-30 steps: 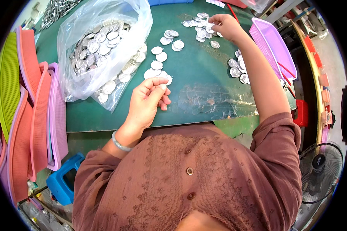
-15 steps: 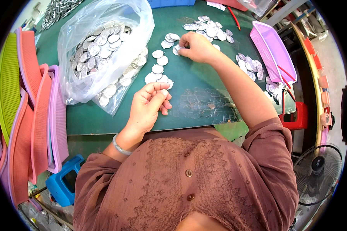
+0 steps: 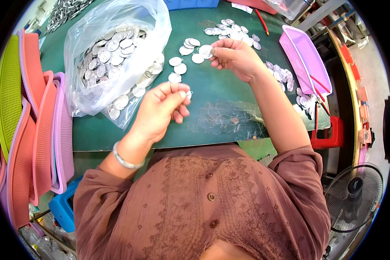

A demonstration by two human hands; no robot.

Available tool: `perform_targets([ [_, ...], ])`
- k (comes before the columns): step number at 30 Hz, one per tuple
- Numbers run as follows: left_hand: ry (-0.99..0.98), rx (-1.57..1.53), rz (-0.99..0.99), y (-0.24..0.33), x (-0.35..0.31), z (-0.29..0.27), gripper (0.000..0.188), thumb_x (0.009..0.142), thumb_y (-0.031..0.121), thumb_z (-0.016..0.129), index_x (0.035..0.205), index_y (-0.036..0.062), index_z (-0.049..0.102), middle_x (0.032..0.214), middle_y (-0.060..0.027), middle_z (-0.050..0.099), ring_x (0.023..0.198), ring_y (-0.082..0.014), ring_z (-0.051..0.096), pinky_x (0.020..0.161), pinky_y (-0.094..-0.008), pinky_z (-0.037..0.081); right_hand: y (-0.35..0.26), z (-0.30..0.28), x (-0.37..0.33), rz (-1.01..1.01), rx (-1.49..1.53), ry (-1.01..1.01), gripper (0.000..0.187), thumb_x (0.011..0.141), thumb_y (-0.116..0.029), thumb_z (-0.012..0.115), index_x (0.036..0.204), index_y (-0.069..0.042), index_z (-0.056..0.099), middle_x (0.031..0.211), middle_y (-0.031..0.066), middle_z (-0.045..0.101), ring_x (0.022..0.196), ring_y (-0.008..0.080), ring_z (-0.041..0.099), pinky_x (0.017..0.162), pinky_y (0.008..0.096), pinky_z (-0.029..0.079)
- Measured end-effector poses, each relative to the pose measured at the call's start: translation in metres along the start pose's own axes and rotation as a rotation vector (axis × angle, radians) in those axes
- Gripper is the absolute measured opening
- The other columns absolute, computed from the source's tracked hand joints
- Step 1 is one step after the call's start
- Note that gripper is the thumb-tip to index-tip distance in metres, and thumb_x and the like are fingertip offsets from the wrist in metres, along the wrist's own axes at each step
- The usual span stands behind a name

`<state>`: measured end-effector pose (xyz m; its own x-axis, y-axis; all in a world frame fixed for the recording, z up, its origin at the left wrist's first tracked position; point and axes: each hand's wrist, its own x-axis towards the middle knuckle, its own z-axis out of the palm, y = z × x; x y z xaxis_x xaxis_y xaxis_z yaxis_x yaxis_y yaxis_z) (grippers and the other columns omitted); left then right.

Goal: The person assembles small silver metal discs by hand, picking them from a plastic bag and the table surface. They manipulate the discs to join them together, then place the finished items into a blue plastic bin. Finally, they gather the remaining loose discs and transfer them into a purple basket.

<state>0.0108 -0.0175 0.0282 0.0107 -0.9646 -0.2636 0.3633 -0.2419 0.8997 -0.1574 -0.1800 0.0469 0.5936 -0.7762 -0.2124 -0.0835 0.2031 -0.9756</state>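
hands apart, the right hand (image 3: 234,58) pinches a silver medallion (image 3: 206,51) by its edge above the green table (image 3: 99,139), seemingly baring its face; whether the left hand (image 3: 160,108) grips anything is unclear. a clear bag (image 3: 89,102) corrals loose medallions (image 3: 112,45).

The right hand (image 3: 235,57) has lifted a disc (image 3: 206,51).

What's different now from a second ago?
The right hand has come leftward and nearer the person from the far heap of silver discs; it now pinches one disc by the edge. The left hand stays near the plastic bag; whether it grips anything is unclear. The bag and purple basket haven't visibly moved.
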Motion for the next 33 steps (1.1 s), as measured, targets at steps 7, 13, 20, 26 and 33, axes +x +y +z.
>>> perform_targets([
  [7, 0.02, 0.129, 0.171, 0.022, 0.042, 0.016, 0.017, 0.084, 0.017, 0.054, 0.093, 0.0018, 0.056, 0.077, -0.0042, 0.057, 0.061, -0.0091, 0.053, 0.049, -0.0188, 0.04, 0.004, 0.015, -0.02, 0.001, 0.258, -0.117, 0.015, 0.082, -0.009, 0.055, 0.093, 0.001, 0.054, 0.082, 0.0112, 0.061, 0.07, 0.0167, 0.06, 0.063, 0.0259, 0.048],
  [13, 0.006, 0.185, 0.192, 0.024, 0.061, 0.014, 0.015, 0.084, 0.018, 0.054, 0.087, 0.0037, 0.058, 0.072, -0.0017, 0.057, 0.06, -0.0083, 0.052, 0.051, -0.0192, 0.04, 0.001, 0.012, -0.028, 0.011, 0.291, -0.113, 0.015, 0.083, -0.011, 0.053, 0.093, 0.001, 0.055, 0.083, 0.0127, 0.061, 0.07, 0.0179, 0.06, 0.064, 0.0276, 0.048],
  [20, -0.027, 0.157, 0.142, 0.021, 0.067, 0.011, 0.013, 0.084, 0.017, 0.054, 0.081, 0.0057, 0.058, 0.067, 0.0, 0.057, 0.054, -0.0063, 0.05, 0.047, -0.017, 0.038, 0.008, 0.005, -0.026, 0.016, 0.192, -0.086, 0.013, 0.081, -0.013, 0.056, 0.086, -0.001, 0.057, 0.074, 0.0074, 0.06, 0.061, 0.0123, 0.055, 0.057, 0.0235, 0.044],
  [26, -0.007, 0.094, 0.088, 0.02, 0.067, 0.011, 0.013, 0.085, 0.017, 0.053, 0.079, 0.0062, 0.058, 0.064, 0.0003, 0.056, 0.052, -0.0056, 0.051, 0.045, -0.0166, 0.038, 0.014, 0.006, -0.024, 0.043, 0.192, -0.07, 0.012, 0.079, -0.013, 0.057, 0.082, -0.001, 0.058, 0.068, 0.0057, 0.059, 0.056, 0.0102, 0.052, 0.052, 0.0219, 0.042],
  [33, -0.06, 0.038, 0.026, 0.016, 0.064, 0.012, 0.012, 0.084, 0.016, 0.054, 0.082, 0.0051, 0.059, 0.065, 0.0003, 0.056, 0.053, -0.0055, 0.051, 0.045, -0.0161, 0.039, 0.019, 0.005, -0.022, 0.056, 0.32, -0.023, 0.011, 0.081, -0.012, 0.054, 0.081, -0.001, 0.059, 0.069, 0.0072, 0.058, 0.058, 0.013, 0.051, 0.052, 0.0242, 0.039],
])
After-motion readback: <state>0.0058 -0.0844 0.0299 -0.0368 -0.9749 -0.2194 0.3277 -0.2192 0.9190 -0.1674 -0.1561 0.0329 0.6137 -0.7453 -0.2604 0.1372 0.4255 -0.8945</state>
